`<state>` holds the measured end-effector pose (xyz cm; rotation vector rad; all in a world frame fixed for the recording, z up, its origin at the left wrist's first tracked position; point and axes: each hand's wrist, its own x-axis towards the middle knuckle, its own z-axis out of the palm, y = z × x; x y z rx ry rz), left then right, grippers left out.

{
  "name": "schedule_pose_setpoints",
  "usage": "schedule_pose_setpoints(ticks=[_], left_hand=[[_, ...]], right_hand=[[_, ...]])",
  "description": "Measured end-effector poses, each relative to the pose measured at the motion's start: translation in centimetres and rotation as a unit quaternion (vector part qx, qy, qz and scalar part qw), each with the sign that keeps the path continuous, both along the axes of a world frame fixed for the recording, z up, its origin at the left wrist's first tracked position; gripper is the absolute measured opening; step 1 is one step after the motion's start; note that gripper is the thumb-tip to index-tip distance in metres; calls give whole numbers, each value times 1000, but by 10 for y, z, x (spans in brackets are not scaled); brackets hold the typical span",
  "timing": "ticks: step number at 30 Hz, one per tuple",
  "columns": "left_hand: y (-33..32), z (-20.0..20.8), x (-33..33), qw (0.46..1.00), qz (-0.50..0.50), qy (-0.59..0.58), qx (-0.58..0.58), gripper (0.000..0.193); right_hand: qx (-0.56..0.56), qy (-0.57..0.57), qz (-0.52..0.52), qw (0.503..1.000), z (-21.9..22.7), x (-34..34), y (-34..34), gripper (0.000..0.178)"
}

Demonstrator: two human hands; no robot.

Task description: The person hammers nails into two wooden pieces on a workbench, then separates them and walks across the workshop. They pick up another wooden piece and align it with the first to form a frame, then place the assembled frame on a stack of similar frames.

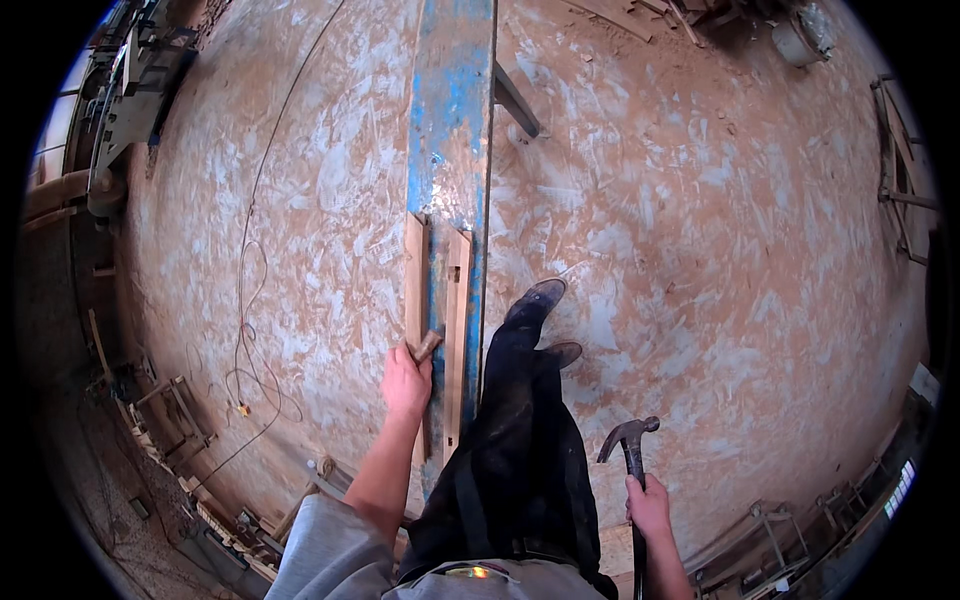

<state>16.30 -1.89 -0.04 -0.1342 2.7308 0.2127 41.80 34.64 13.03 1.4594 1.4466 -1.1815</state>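
A claw hammer (633,448) with a dark handle is gripped in my right hand (650,508), out over the floor to the right of my legs. My left hand (405,382) is closed on a small wooden block (427,346), over the left wooden strip (416,280). Whether the block touches that strip I cannot tell. Beside it lies a second wooden strip (457,340) with slots cut near both ends. Both strips lie lengthwise on a narrow bench (450,110) with worn blue paint.
My legs (510,430) are against the bench's right side. A bench leg (516,100) juts out farther away. A thin cable (243,330) loops over the floor at left. Machinery (125,95) stands far left, a bucket (800,40) and scrap wood (680,15) at far right.
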Motion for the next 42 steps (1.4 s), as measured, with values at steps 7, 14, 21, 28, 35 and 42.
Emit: schedule_pose_setpoints(ticks=[7,14,21,28,35,42], left_hand=[[52,18,19,992,-32,-122,-20,54],[49,28,2,978,49,-194,64,35],[34,34,-10,955,102,-184,210,29],[47,48,-19,978,3,-64,197,39],[66,51,-23,996,15,-72,50,39],[79,55,-37,998,36,-56,0,38]], right_hand=[[-2,-6,-2,1000,-1,0,-1,27],[2,2,-11,1000,-6,11,0,30],[-4,-11,-20,1000,-3,10,2,29],[-5,-8,-28,1000,0,9,5,29],[1,18,-20,1000,-9,23,8,26],[-4,19,-15,1000,-11,26,9,28]])
